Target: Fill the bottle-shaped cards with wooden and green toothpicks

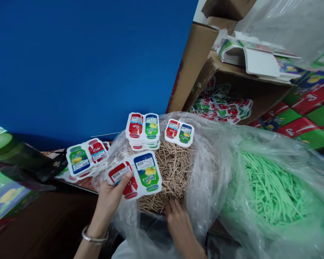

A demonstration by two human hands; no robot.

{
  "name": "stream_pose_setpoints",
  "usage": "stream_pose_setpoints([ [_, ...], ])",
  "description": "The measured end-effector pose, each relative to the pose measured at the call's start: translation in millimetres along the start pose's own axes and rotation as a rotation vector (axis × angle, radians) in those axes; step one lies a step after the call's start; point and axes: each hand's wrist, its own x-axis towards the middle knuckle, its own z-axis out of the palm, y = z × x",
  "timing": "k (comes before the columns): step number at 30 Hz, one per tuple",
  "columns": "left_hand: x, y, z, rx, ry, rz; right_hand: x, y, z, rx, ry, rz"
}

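Note:
My left hand [110, 199] holds a die-cut card [135, 174] printed with a red cola can and a green-and-blue lemon soda can, thumb on its face. My right hand [176, 216] rests fingers-down in a heap of thin brown sticks [172, 169] inside a clear plastic bag [205, 158]. On top of the sticks lie a small stack of the same cards [143, 130] and a single card [179, 133]. Another stack of cards [86, 156] lies to the left of the bag.
A second clear bag with green sticks [270, 187] sits at the right. An open cardboard box [232, 97] behind holds several more cards. A blue wall [83, 64] fills the back left. Printed sheets [307, 111] lie far right, dark packaging [16, 165] far left.

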Motion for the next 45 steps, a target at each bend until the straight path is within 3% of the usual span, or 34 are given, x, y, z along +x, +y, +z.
stream_pose_setpoints([
  [3, 0, -3, 0.7, -0.020, -0.010, -0.003, 5, -8, 12, -0.036, -0.010, 0.063],
  [6, 0, -4, -0.6, -0.017, -0.007, -0.023, 2, -4, 17, 0.019, 0.020, 0.040],
  [11, -2, -4, -1.3, -0.055, -0.022, -0.056, -14, 25, -1, 0.174, 0.009, -0.087],
  [16, -5, -4, 2.4, -0.046, -0.049, -0.063, -25, 47, -9, -0.050, -0.082, 0.070],
  [21, -6, -5, 2.3, -0.048, -0.076, -0.108, -29, 43, -3, -0.149, -0.202, -0.014],
  [26, -7, -5, 1.1, -0.051, -0.068, -0.104, -23, 37, 7, -0.173, -0.058, -0.034],
  [30, -7, -6, 4.1, -0.069, -0.086, -0.160, -13, 37, 3, -0.099, 0.072, -0.265],
  [32, -6, -6, 5.8, -0.062, -0.089, -0.173, -8, 37, 0, -0.110, 0.109, -0.307],
  [38, -7, -7, 6.2, -0.041, -0.090, -0.161, -10, 31, 6, -0.120, 0.125, -0.267],
  [45, -10, -3, 4.4, -0.071, -0.072, -0.146, -10, 6, 9, -0.140, 0.123, -0.201],
])
